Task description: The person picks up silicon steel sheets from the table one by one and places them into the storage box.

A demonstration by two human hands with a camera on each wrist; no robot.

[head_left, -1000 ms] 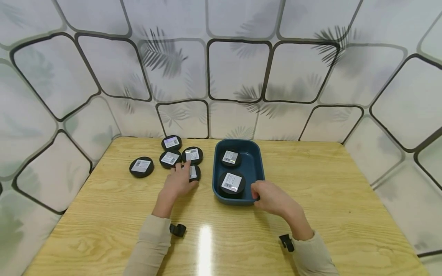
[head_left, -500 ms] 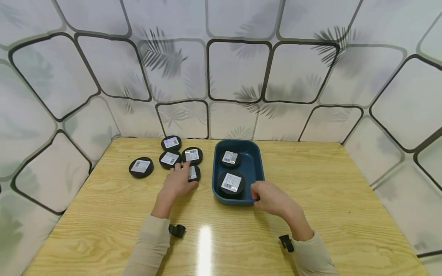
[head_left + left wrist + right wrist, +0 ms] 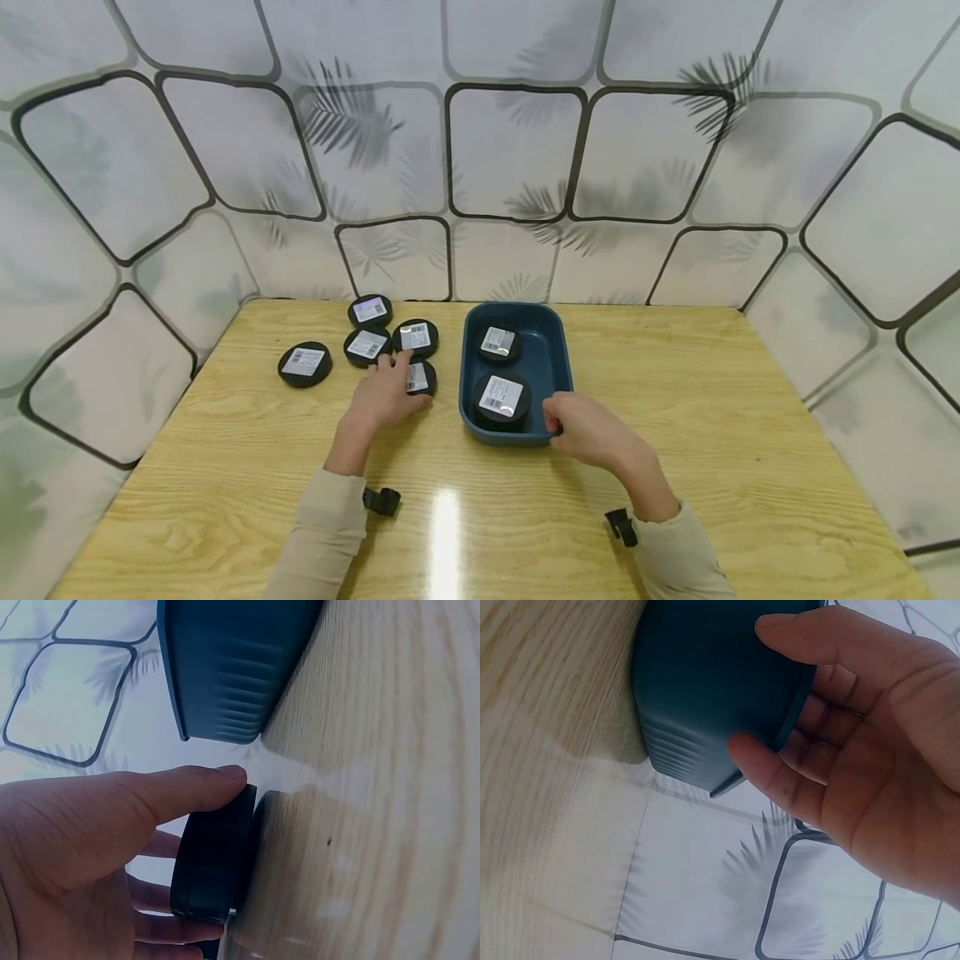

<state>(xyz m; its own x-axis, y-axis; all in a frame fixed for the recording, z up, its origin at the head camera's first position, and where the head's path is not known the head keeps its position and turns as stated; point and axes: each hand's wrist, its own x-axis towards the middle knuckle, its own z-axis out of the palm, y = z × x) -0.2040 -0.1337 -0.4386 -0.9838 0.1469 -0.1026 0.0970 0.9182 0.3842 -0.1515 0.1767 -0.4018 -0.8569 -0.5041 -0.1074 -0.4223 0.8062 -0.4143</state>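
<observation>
My left hand [image 3: 384, 396] holds a flat, round black disc [image 3: 420, 377] with a white barcode label. In the left wrist view, the thumb lies on one side of this thick disc [image 3: 214, 855] and the fingers on the other, low over the wood. My right hand [image 3: 588, 425] grips the near right rim of a dark blue rectangular bin [image 3: 550, 358]. Seen from the right wrist, the thumb and one finger lie outside the bin wall [image 3: 697, 690], with other fingers over the rim. Two labelled black discs lie inside, one at the near end [image 3: 502, 400], another farther back [image 3: 498, 342].
Close beyond my left hand lie more labelled discs: one [image 3: 415, 337], another to its left [image 3: 367, 344] and one at the back [image 3: 370, 311]. A separate disc [image 3: 304, 363] sits farther left. A patterned curtain [image 3: 517, 150] surrounds the wooden table [image 3: 690, 367] behind.
</observation>
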